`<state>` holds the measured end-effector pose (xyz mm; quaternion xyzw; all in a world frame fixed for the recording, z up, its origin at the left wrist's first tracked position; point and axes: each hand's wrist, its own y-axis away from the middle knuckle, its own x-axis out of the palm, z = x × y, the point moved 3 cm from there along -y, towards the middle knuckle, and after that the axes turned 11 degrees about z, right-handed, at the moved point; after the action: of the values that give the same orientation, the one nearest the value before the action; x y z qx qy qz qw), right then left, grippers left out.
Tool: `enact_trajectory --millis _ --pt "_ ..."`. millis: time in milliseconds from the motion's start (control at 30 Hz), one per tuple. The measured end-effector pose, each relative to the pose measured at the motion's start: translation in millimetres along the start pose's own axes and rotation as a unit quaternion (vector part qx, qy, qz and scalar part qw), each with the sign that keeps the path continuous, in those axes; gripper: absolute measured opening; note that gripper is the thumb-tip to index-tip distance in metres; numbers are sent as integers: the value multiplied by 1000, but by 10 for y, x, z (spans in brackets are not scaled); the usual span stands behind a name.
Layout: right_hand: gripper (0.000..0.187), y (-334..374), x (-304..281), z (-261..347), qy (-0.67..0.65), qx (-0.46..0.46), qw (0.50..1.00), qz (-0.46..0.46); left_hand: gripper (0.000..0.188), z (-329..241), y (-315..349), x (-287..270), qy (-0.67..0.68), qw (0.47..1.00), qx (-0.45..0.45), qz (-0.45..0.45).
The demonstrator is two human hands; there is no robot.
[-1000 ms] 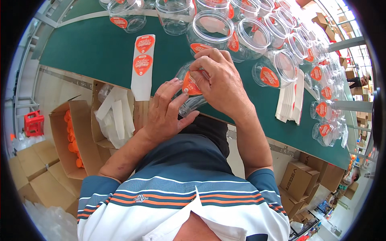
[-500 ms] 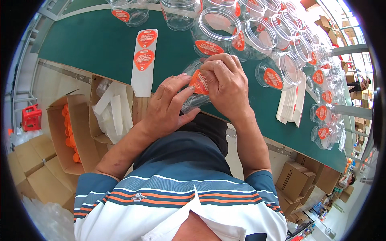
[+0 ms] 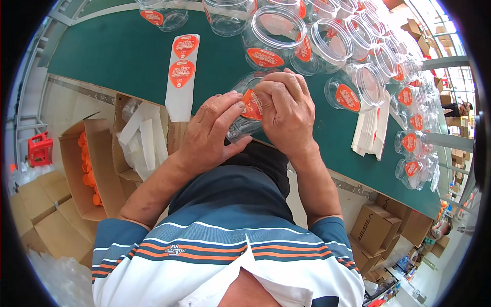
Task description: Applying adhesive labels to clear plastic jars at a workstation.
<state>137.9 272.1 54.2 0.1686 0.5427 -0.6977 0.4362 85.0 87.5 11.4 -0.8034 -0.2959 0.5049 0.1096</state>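
A clear plastic jar (image 3: 238,130) lies on its side at the near table edge, partly hidden by my hands. On its upward side is an orange sticker (image 3: 252,105). My left hand (image 3: 212,128) grips the jar from the left, its fingertips at the sticker's left edge and its thumb lower on the jar. The curled fingers of my right hand (image 3: 286,110) pinch or press the sticker's right part; its fingertips are partly hidden. Left of the hands, a white backing strip (image 3: 179,102) with two orange stickers lies on the green table (image 3: 128,61).
Several labelled clear jars (image 3: 276,36) crowd the table's far and right sides. A stack of white strips (image 3: 369,128) lies right of my hands. Below the left table edge stand a carton of orange lids (image 3: 88,174) and a box with discarded strips (image 3: 148,140).
My right hand has shifted slightly left and down over the sticker, which appears to lie flatter against the jar. My left fingers have moved slightly along its left edge.
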Motion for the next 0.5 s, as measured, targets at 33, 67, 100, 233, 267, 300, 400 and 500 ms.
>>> enact_trajectory --millis 33,67,100,233,267,300,400,500 --pt "12 0 -3 15 -1 -1 1000 0 78 4 -7 -10 0 1000 -1 0" --pt "12 0 -18 37 -16 13 1000 -4 79 21 -22 -27 15 1000 -10 2" --pt "12 0 -37 65 -31 27 999 -9 80 41 -40 -46 30 999 -19 5" --pt "13 -36 -63 86 -61 51 997 -16 83 67 -57 -78 57 998 -36 12" --pt "13 -56 -58 72 -61 49 997 -13 84 67 -57 -83 55 998 -36 13" --pt "14 -77 -53 56 -60 46 997 -11 85 67 -58 -86 54 998 -36 15" --pt "14 -129 -69 -6 -49 42 998 10 87 40 -59 -72 45 998 -32 13" --pt "14 -156 -86 -59 -19 36 997 60 87 -10 -59 -44 24 999 -20 5"
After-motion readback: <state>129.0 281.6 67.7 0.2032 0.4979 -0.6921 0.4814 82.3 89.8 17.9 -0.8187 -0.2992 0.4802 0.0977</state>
